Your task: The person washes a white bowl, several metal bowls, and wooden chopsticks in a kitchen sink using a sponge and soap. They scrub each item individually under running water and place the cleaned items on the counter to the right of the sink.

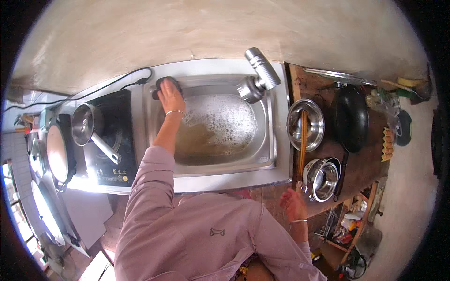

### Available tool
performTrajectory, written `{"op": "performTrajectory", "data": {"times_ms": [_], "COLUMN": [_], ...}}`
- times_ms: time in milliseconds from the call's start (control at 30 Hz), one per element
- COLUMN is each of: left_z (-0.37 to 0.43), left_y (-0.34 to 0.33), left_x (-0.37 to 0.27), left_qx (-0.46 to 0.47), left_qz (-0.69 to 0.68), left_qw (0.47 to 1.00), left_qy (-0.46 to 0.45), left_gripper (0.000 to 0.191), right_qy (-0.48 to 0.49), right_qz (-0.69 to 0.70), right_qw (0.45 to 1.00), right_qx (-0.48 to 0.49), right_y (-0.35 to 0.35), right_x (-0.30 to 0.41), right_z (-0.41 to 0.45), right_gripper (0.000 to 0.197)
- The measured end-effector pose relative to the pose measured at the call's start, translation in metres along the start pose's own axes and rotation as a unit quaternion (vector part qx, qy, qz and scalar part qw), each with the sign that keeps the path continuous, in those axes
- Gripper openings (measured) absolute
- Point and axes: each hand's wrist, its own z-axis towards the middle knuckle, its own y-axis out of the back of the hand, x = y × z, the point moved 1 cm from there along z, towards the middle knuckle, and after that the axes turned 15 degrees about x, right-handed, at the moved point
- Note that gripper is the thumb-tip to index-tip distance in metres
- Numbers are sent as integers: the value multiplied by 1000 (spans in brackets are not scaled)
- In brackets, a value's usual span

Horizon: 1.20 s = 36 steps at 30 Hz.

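Observation:
At the back left corner of the stainless steel sink (272, 140), my left hand (171, 96) rests on a dark object (162, 81), mostly hidden under the fingers; whether the hand grips it cannot be told. Cloudy, soapy water (225, 123) stands in the basin. A metal faucet (262, 70) reaches over the basin's back right corner. My right hand (292, 205) is apart from the sink, beside the counter's front edge, blurred and holding nothing visible. Near it are wooden chopsticks (303, 140), laid across a steel bowl (315, 117), and more nested bowls (325, 182).
Left of the sink, a small saucepan (82, 124) sits on a black induction cooktop (123, 140), with a power cord (102, 86) behind. A black frying pan (351, 119) and an egg tray (386, 144) lie at the right. Below stands a wooden shelf (358, 226) with packages.

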Motion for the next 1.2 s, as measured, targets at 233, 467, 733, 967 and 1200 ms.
{"op": "performTrajectory", "data": {"times_ms": [233,467,733,967,1200], "left_z": [19,3,-41,-78,-97], "left_y": [-33,-72,-44,-85,-92], "left_x": [-129,-162,-72,-146,-49], "left_qx": [82,8,209,143,376], "left_qz": [-474,-107,-137,-163,38], "left_qw": [810,901,956,925,862], "left_qy": [-335,-421,-151,-311,-338], "left_gripper": [58,37,32,26,25], "right_qy": [-6,20,-2,-22,-10], "right_qz": [44,53,72,43,29], "right_qw": [999,998,996,997,996], "right_qx": [-31,-41,-43,64,84], "right_y": [18,27,12,-40,-63], "right_x": [-6,-17,-4,17,27], "right_z": [-16,-24,3,53,74], "right_gripper": [30,30,31,30,31]}}
